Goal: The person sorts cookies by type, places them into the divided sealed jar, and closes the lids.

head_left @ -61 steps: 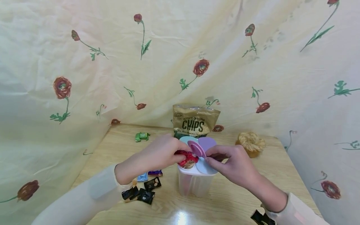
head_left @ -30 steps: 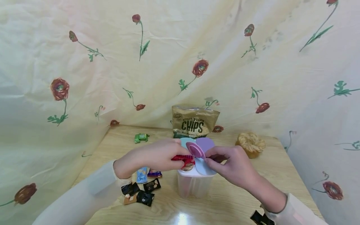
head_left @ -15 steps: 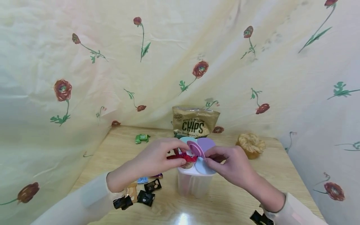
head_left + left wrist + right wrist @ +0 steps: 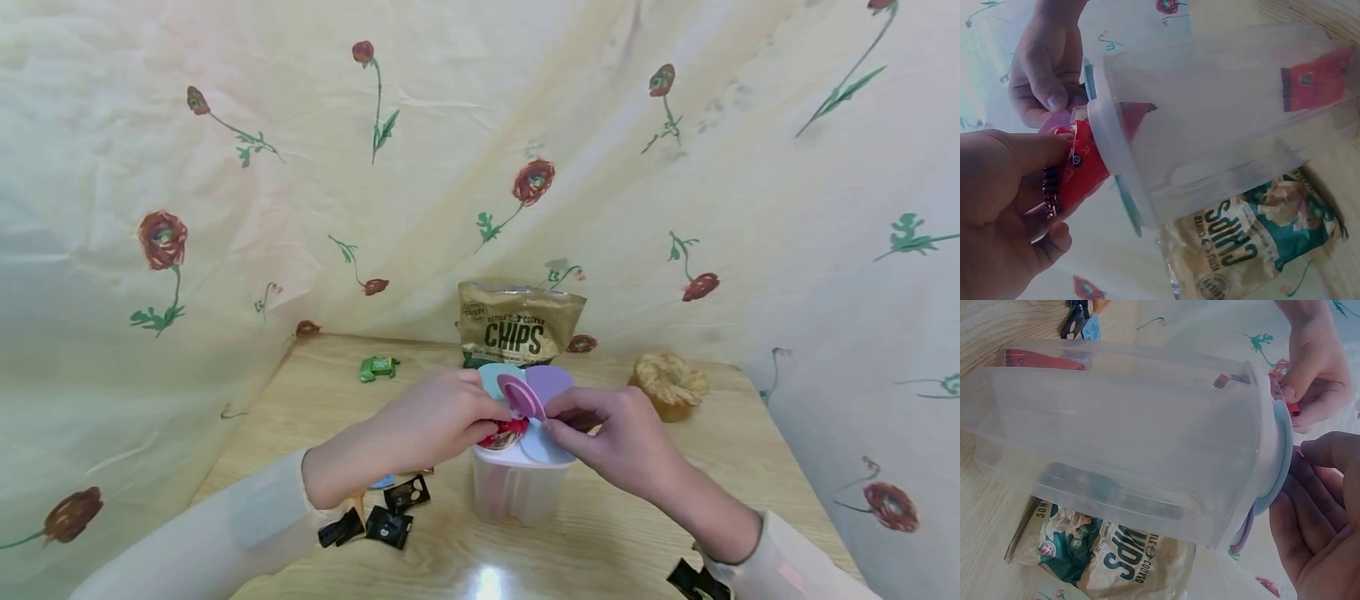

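Note:
A tall translucent plastic container (image 4: 517,496) stands mid-table with flap lids in several pastel colours. My left hand (image 4: 442,417) pinches a red snack packet (image 4: 1085,165) by its crimped end. The packet's lower corner pokes through the opening into the container, as the left wrist view shows. With thumb and fingers, my right hand (image 4: 622,425) holds the pink flap lid (image 4: 519,395) raised beside that opening. The teal, purple and light blue lids (image 4: 545,443) lie closed. Another red packet (image 4: 1316,81) rests at the container's bottom.
Behind the container stands a gold chips bag (image 4: 517,325). A green-wrapped sweet (image 4: 378,367) lies at the back left, and a braided pastry-like thing (image 4: 669,386) sits at the back right. Small black packets (image 4: 390,525) and a partly hidden blue packet (image 4: 382,482) lie front left.
My left hand has shifted back and forth at the opening, regripping the red packet, which now shows less above the rim. My right hand keeps the pink lid raised in place.

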A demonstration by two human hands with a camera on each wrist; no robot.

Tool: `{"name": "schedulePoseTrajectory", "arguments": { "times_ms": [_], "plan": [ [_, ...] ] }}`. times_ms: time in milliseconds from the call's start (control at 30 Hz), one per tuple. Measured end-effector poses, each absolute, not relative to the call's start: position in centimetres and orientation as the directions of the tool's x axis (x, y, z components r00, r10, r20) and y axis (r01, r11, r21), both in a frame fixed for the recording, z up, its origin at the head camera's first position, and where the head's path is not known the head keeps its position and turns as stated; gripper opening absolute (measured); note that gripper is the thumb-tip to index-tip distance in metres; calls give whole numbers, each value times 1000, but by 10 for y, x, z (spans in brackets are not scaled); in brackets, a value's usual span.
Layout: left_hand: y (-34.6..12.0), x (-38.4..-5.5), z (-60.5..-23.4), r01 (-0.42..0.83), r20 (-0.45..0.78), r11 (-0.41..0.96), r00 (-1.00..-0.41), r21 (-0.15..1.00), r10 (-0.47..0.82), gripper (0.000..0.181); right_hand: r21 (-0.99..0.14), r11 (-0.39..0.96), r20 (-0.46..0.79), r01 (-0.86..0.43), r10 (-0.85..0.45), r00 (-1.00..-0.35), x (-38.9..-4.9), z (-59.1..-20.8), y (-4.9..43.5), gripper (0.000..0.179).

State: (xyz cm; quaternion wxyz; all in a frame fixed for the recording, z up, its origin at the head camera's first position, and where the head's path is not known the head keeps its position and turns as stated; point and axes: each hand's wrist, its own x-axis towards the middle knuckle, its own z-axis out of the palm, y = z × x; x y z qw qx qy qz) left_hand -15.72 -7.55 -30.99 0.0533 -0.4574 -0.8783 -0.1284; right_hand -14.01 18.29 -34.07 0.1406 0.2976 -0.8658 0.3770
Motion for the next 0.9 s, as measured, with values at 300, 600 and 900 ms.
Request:
{"name": "schedulePoseTrajectory", "arguments": {
  "times_ms": [300, 600, 900],
  "plan": [
    [-68, -158, -309, 839, 167, 541, -541, 48, 824, 13, -578, 534, 465, -617, -405, -787, -140, -341, 183, 18],
    [-72, -153, -305, 837, 92, 545, -546, 37, 833, 24, -579, 535, 459, -615, -410, -788, -141, -344, 179, 16],
    [-73, -156, -301, 845, 66, 531, -535, 62, 843, 19, -573, 537, 461, -618, -412, -786, -141, -341, 177, 16]
  ]
}}
